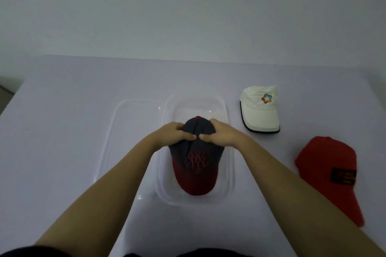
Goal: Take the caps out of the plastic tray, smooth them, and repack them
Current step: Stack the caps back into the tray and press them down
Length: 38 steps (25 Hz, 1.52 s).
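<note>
On the pale surface, we find both hands clamped on the dark cap over the tray, brim toward us.

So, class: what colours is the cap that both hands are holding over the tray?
The held cap is dark grey at the crown, fading to dark red at the brim, with red embroidery; head view.

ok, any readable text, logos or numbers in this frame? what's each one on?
No legible words or numbers.
Dark cap in the tray, held by left hand and right hand: red stitched emblem on the front, interlaced lines, no letters I can make out.
White cap: multicoloured geometric logo, no text.
Red cap: black patch with reddish lettering, too blurred to read.
</note>
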{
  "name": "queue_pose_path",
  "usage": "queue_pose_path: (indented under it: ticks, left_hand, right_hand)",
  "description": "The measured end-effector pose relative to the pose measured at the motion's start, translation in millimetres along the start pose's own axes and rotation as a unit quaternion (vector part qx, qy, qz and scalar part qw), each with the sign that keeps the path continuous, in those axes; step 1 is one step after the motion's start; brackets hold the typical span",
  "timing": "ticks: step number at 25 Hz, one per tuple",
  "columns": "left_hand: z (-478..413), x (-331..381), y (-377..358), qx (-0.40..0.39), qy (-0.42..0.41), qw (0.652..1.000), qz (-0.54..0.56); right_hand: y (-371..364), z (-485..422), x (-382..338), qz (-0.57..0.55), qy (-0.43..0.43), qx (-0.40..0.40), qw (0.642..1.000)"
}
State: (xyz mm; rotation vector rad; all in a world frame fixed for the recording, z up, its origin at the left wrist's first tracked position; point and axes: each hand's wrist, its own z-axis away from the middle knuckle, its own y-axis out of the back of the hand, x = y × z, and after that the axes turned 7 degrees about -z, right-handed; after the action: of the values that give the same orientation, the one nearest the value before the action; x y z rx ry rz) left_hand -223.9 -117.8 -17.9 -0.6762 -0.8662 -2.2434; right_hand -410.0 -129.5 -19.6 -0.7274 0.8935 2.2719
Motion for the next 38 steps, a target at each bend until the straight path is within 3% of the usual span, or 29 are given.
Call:
queue_pose_path:
  ticks: [2,4,7,8,13,16,24,31,34,36,38]
  left_hand:
    - [-6.1,-6.7,-13.5,0.091,-0.038,0.994,-0.053]
    - [-9.9,-12.8,-28.5,0.208,-0.069,0.971,-0.099]
    - [-12.9,-19.2,-43.2,0.289,-0.102,0.93,-0.202]
    - [-15.7,-22.9,-45.2,0.309,-0.113,0.915,-0.235]
    - [-22.3,-27.5,-44.2,0.247,-0.15,0.941,-0.177]
    - [-9.5,-1.4,-41.2,0.339,-0.17,0.921,-0.087]
    - [-5.2,74.8,-92.1,0.318,-0.21,0.924,-0.013]
    - [-23.4,137.4,-185.9,0.239,-0.226,0.944,-0.025]
    - [-35.4,162.2,-222.8,0.157,-0.171,0.973,0.015]
    - [-44.8,176.3,-245.4,0.066,-0.09,0.991,0.068]
    - [-53.5,183.2,-267.4,-0.002,-0.06,0.994,0.092]
  right_hand:
    - [-10.2,-4.0,0.2,0.114,0.003,0.038,0.993]
    - [-18.3,-6.4,2.4,0.132,0.01,0.062,0.989]
    - [-27.5,-4.0,6.8,0.14,0.023,0.073,0.987]
    - [-30.3,-3.1,9.2,0.155,0.032,0.079,0.984]
    - [-33.7,2.0,21.5,0.136,0.136,0.142,0.971]
    - [-26.7,10.5,27.2,0.078,0.187,0.206,0.957]
    - [23.0,45.5,66.5,-0.037,0.242,0.367,0.897]
    - [92.5,96.3,171.5,-0.049,0.189,0.441,0.876]
    - [127.9,117.7,225.0,-0.096,0.145,0.494,0.852]
    - [150.7,131.7,261.8,-0.164,0.071,0.479,0.86]
    - [167.7,143.9,293.8,-0.259,-0.003,0.379,0.888]
